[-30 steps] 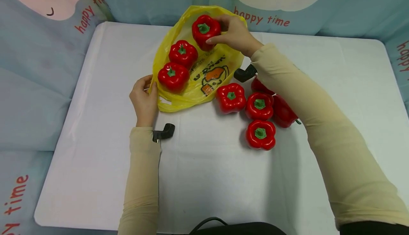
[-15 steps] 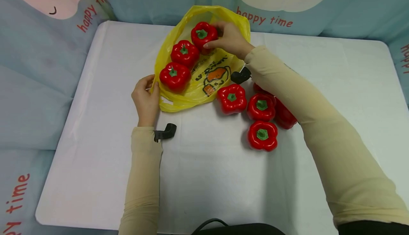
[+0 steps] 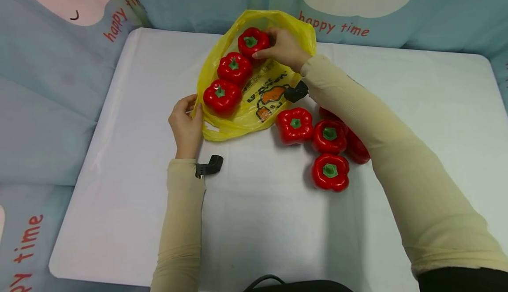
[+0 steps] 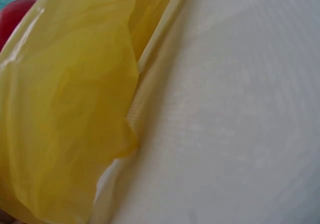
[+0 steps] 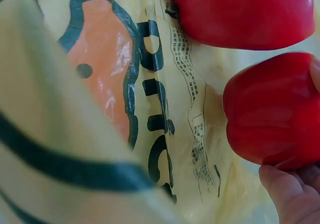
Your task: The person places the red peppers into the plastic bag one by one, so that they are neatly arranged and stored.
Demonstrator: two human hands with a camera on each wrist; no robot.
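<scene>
A yellow plastic bag (image 3: pixel 263 115) lies spread open on the white table, printed with an orange picture and dark lettering. My left hand (image 3: pixel 185 126) pinches its left edge, the fingertips partly hidden behind the plastic. At the bag's far side, my right hand (image 3: pixel 285 50) grips a red bell pepper (image 3: pixel 252 42) with a green stem, thumb toward me and fingers behind. Two more bell peppers, a middle one (image 3: pixel 235 68) and a near one (image 3: pixel 222 98), sit in the bag in a row with it. In the right wrist view, the gripped pepper (image 5: pixel 275 109) shows close beside another pepper (image 5: pixel 245 14).
Several red bell peppers cluster right of the bag, among them one by its edge (image 3: pixel 295 125) and one nearest me (image 3: pixel 330 172). The right sleeve (image 3: pixel 373 120) covers part of the cluster. A blue printed curtain (image 3: pixel 222 1) borders the white table (image 3: pixel 254 221).
My right hand has moved the gripped bell pepper left and slightly toward me, close to the middle pepper. My left hand keeps its hold on the bag. The head view has shifted a little.
</scene>
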